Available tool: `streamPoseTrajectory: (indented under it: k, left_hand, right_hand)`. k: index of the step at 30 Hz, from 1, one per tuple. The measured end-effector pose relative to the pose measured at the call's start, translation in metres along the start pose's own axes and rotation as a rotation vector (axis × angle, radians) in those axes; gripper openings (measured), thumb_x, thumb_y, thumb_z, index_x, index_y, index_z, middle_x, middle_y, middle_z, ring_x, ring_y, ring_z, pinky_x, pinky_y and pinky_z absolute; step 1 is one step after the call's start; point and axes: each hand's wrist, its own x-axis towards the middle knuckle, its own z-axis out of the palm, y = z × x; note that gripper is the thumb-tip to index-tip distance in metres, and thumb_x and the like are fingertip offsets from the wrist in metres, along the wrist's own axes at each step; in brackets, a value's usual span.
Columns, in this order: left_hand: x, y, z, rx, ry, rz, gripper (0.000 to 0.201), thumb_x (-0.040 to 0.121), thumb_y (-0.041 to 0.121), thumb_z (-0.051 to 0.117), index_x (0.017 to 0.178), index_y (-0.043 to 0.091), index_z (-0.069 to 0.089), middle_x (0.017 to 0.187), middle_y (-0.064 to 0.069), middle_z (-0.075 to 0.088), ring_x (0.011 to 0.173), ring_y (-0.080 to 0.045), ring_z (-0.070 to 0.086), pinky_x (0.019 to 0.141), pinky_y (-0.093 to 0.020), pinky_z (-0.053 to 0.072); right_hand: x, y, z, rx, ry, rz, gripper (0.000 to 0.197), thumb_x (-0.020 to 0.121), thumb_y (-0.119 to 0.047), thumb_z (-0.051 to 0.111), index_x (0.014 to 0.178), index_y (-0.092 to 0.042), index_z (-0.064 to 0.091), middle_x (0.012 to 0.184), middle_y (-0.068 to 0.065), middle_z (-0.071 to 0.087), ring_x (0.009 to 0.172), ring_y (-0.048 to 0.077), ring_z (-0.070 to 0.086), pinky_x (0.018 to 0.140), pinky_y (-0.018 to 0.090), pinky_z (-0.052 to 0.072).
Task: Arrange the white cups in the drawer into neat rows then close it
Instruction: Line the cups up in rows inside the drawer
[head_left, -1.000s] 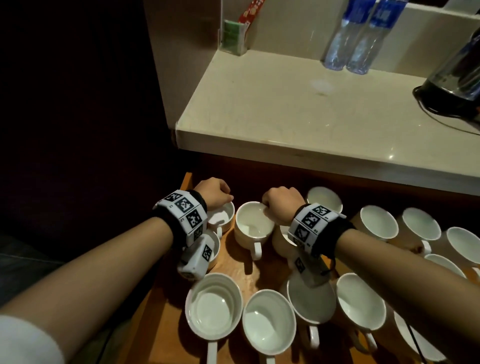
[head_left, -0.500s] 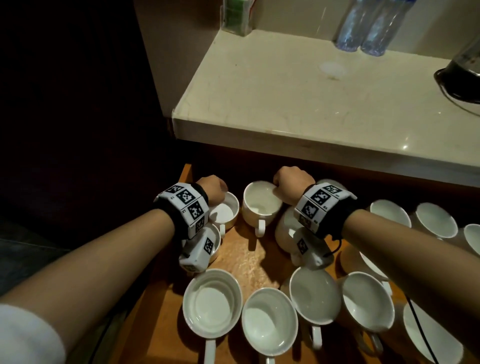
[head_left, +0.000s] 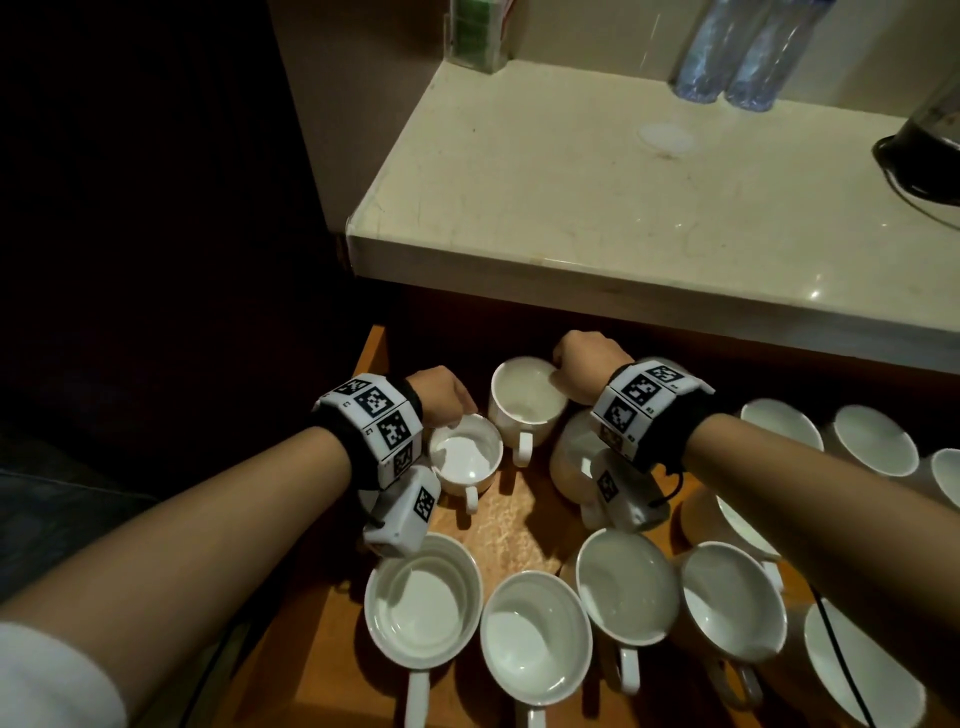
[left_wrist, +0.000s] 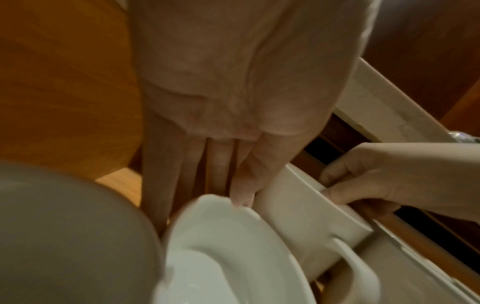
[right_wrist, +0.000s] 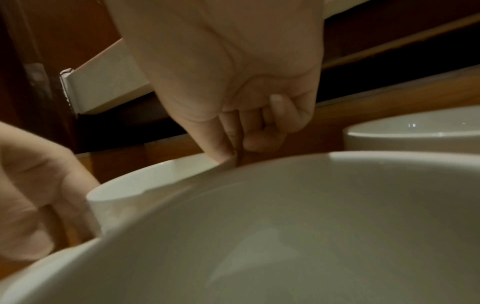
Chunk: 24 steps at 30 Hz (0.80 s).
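Several white cups stand in the open wooden drawer (head_left: 511, 525). My right hand (head_left: 586, 365) pinches the far rim of a cup (head_left: 527, 396) at the back; in the right wrist view thumb and forefinger (right_wrist: 224, 152) close on that rim (right_wrist: 145, 185), the other fingers curled. My left hand (head_left: 441, 395) reaches down behind a smaller cup (head_left: 465, 458) at the back left. In the left wrist view its fingers (left_wrist: 221, 164) hang straight against that cup's far rim (left_wrist: 221, 246). A front row of cups (head_left: 535, 639) lies nearer me, handles towards me.
More cups (head_left: 872, 439) crowd the drawer's right side, some tilted. A pale countertop (head_left: 623, 208) overhangs the drawer's back, carrying two water bottles (head_left: 748, 52), a green box (head_left: 478, 36) and a dark kettle (head_left: 930, 124). The drawer's left wall (head_left: 371, 353) is close to my left hand.
My right hand has carried its cup towards the back of the drawer. The left hand stays at the small cup, which now shows more fully. My head has tilted, shifting the view.
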Motion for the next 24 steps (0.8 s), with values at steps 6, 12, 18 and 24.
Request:
streamPoseTrajectory:
  k: [6, 12, 18, 24]
  left_hand:
    - [-0.010, 0.003, 0.008, 0.019, -0.073, 0.022, 0.035, 0.087, -0.006, 0.050, 0.116, 0.006, 0.066, 0.119, -0.013, 0.065, 0.074, -0.010, 0.056, 0.054, -0.015, 0.040]
    - [-0.017, 0.001, 0.009, 0.040, -0.196, -0.005, 0.033, 0.089, -0.001, 0.049, 0.114, 0.010, 0.068, 0.084, 0.000, 0.066, 0.076, -0.010, 0.059, 0.056, -0.013, 0.040]
    - [-0.018, 0.002, 0.004, -0.074, -0.064, -0.058, 0.032, 0.089, 0.001, 0.053, 0.119, 0.010, 0.060, 0.095, -0.005, 0.062, 0.065, -0.007, 0.055, 0.039, -0.013, 0.044]
    - [-0.014, 0.005, -0.001, -0.244, 0.040, -0.076, 0.023, 0.090, 0.001, 0.052, 0.111, 0.009, 0.058, 0.095, -0.008, 0.068, 0.070, -0.013, 0.060, 0.055, -0.017, 0.049]
  right_hand:
    - [0.002, 0.004, 0.004, 0.043, -0.017, 0.014, 0.019, 0.091, -0.015, 0.055, 0.104, -0.007, 0.065, 0.089, 0.008, 0.059, 0.080, 0.025, 0.056, 0.066, 0.029, 0.042]
    - [-0.004, 0.008, 0.006, 0.130, -0.031, 0.033, 0.022, 0.089, -0.021, 0.058, 0.104, -0.006, 0.066, 0.103, 0.012, 0.066, 0.096, 0.027, 0.063, 0.067, 0.028, 0.041]
    - [-0.010, 0.008, 0.005, 0.222, -0.069, 0.104, 0.025, 0.089, -0.023, 0.060, 0.106, -0.005, 0.065, 0.101, 0.011, 0.066, 0.091, 0.025, 0.063, 0.060, 0.026, 0.042]
    - [-0.011, 0.003, 0.000, 0.317, -0.117, 0.179, 0.025, 0.085, -0.009, 0.063, 0.107, 0.001, 0.066, 0.088, 0.012, 0.063, 0.081, 0.023, 0.060, 0.050, 0.024, 0.040]
